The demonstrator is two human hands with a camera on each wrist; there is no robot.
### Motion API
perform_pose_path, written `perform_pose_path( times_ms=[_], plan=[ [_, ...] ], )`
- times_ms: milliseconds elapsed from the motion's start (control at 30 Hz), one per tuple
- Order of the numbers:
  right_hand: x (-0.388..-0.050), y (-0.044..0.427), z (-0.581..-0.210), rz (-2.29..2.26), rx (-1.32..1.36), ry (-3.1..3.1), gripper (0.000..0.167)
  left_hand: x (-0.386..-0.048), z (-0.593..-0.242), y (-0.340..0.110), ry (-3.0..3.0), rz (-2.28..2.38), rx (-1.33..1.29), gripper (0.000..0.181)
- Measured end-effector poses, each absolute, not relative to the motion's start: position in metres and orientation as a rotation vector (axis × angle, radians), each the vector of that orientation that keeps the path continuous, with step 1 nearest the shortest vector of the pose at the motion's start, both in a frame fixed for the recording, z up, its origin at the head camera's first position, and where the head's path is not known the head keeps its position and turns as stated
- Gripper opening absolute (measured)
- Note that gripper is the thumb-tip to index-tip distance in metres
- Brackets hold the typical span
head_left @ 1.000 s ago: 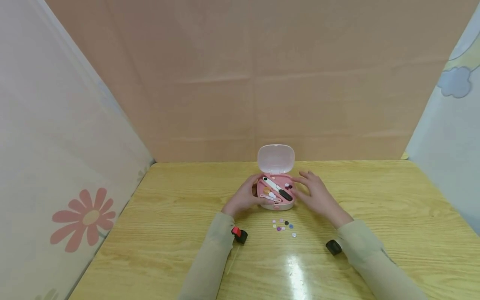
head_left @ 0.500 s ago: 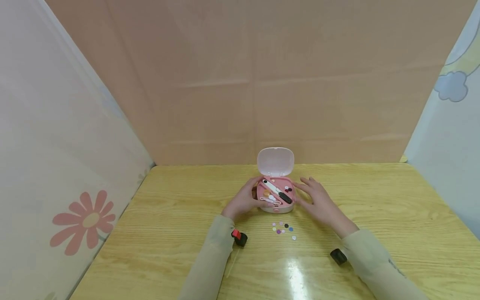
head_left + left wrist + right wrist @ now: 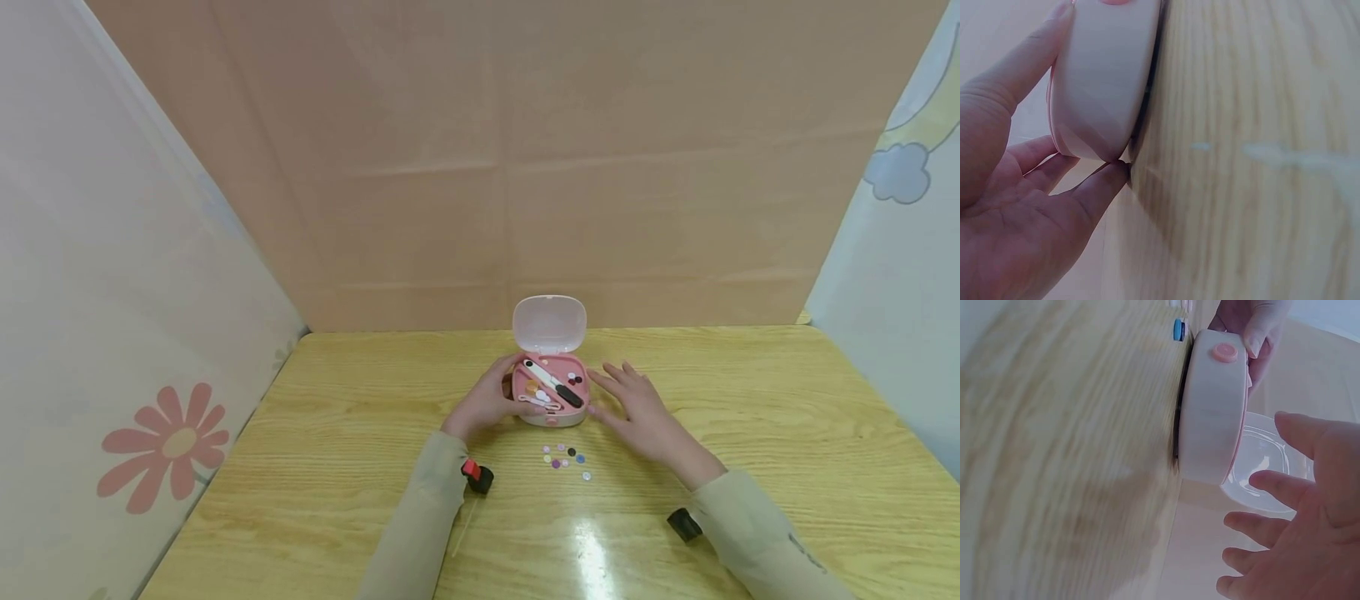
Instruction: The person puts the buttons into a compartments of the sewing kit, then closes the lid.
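A small pink and white box (image 3: 551,420) stands on the table with its clear lid (image 3: 550,324) raised. Inside lie a white and black tool (image 3: 553,383), a looped band and several small buttons. My left hand (image 3: 483,401) grips the box's left side, thumb on the front rim; in the left wrist view the fingers of that hand (image 3: 1029,194) curl round the box's end (image 3: 1100,75). At the right side, my right hand (image 3: 641,417) is spread with its fingertips close to the rim; in the right wrist view that hand (image 3: 1316,512) stands apart from the box (image 3: 1210,406).
Several loose buttons (image 3: 556,464) lie on the table in front of the box. A black piece with a red part (image 3: 477,476) is at my left cuff and another black piece (image 3: 684,525) at my right. A brown backdrop (image 3: 420,167) rises behind the table.
My right hand has drawn back slightly to the right and toward me, its fingers spreading from the box. My left hand stays on the box. The head view has tilted slightly.
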State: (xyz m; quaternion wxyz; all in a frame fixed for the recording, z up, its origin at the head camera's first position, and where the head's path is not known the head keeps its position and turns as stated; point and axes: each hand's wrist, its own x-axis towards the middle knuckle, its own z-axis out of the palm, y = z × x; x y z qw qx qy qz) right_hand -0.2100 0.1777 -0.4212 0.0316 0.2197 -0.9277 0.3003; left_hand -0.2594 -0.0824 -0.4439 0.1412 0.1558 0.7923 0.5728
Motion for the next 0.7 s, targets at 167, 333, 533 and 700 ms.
perform_pose_path(
  times_ms=[167,333,533,700],
  plan=[
    [-0.205,0.178,-0.420,0.934,0.679,-2.865,0.057,-0.260,-0.444,-0.082,2.290,1.655,0.441,0.094],
    [-0.201,0.180,-0.422,0.923,0.686,-2.865,0.059,-0.259,-0.444,-0.083,2.297,1.642,0.444,0.093],
    [-0.195,0.183,-0.423,0.947,0.694,-2.868,0.061,-0.258,-0.444,-0.083,2.303,1.637,0.450,0.092],
    [-0.191,0.184,-0.418,0.946,0.694,-2.857,0.061,-0.260,-0.444,-0.082,2.310,1.632,0.451,0.092]
  ],
)
